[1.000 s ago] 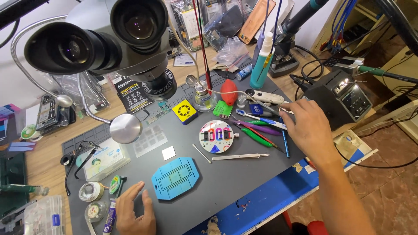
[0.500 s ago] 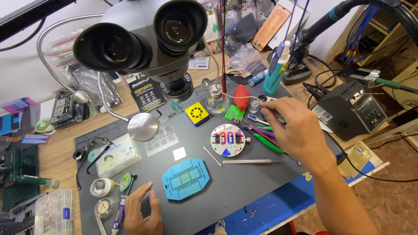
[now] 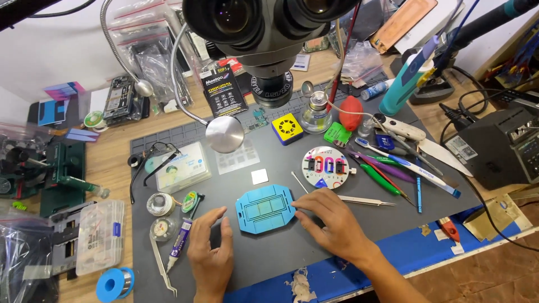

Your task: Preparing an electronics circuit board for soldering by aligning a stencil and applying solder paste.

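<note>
Two bare hands rest on the dark grey mat (image 3: 292,247) covering the wooden counter (image 3: 109,163). Left hand (image 3: 212,252) lies flat, fingers loosely spread, holding nothing, just left of the blue octagonal plastic fixture plate (image 3: 265,209). Purple tube (image 3: 180,242) and steel tweezers (image 3: 161,270) lie left of that hand. Right hand (image 3: 331,220) is open too, fingertips (image 3: 296,210) touching the plate's right edge. Round white tray (image 3: 329,166) sits above it, with a thin metal tweezer (image 3: 365,200) just beside.
</note>
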